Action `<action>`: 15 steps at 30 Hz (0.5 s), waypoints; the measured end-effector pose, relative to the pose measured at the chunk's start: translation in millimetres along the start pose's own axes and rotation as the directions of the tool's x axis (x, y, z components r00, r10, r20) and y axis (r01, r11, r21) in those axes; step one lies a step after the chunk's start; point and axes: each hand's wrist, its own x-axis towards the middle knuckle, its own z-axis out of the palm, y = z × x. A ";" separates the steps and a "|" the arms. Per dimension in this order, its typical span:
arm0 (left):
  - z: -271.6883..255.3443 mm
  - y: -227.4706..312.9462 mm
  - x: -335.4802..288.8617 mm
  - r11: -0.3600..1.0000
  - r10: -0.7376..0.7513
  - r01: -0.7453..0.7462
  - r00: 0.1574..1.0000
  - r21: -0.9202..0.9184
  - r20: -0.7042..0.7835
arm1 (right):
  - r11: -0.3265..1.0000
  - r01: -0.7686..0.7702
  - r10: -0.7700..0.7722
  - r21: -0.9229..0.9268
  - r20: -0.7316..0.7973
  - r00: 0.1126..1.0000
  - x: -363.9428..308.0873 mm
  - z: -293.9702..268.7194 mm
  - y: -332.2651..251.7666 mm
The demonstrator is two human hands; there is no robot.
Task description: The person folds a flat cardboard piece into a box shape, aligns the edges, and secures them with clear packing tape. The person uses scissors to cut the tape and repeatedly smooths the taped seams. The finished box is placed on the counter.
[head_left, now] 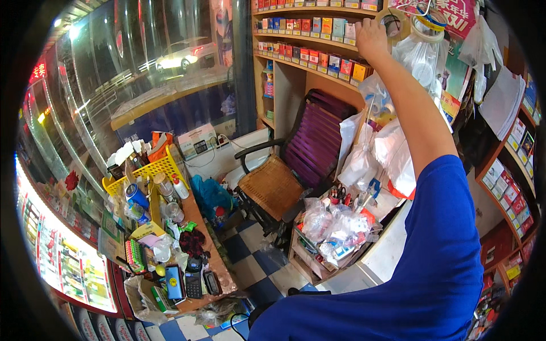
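My right arm, in a blue short sleeve, reaches up from the lower right. My right hand (372,40) is at the right end of a wooden shelf, beside a row of small cigarette packs (326,27). Its fingers are curled and closed at the last packs; what they hold, if anything, is hidden. Just right of the hand hangs a roll of tape (392,25). Below the forearm are hanging clear and white plastic bags (392,150). Another row of packs (304,55) stands on the shelf below. My left hand is out of view.
A purple-backed chair (313,142) with a woven seat stands below the shelves. To its right, a low counter holds crumpled plastic bags (335,224) and scissors. A cluttered desk at left carries a yellow basket (133,170), a blue phone (174,282) and a calculator (193,286).
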 end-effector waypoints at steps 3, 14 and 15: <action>-1.3 12.6 7.8 1.000 -0.011 0.011 1.000 0.010 0.002 | 0.991 -0.097 0.105 -0.090 0.090 0.990 8.7 8.0 3.7; -4.6 37.3 33.8 1.000 -0.006 0.006 1.000 0.030 0.007 | 0.974 -0.171 0.207 -0.151 0.273 0.939 23.8 12.4 6.9; -4.7 39.1 36.6 0.999 -0.006 0.006 1.000 0.034 0.004 | 0.972 -0.196 0.227 -0.128 0.306 0.925 25.4 13.1 9.0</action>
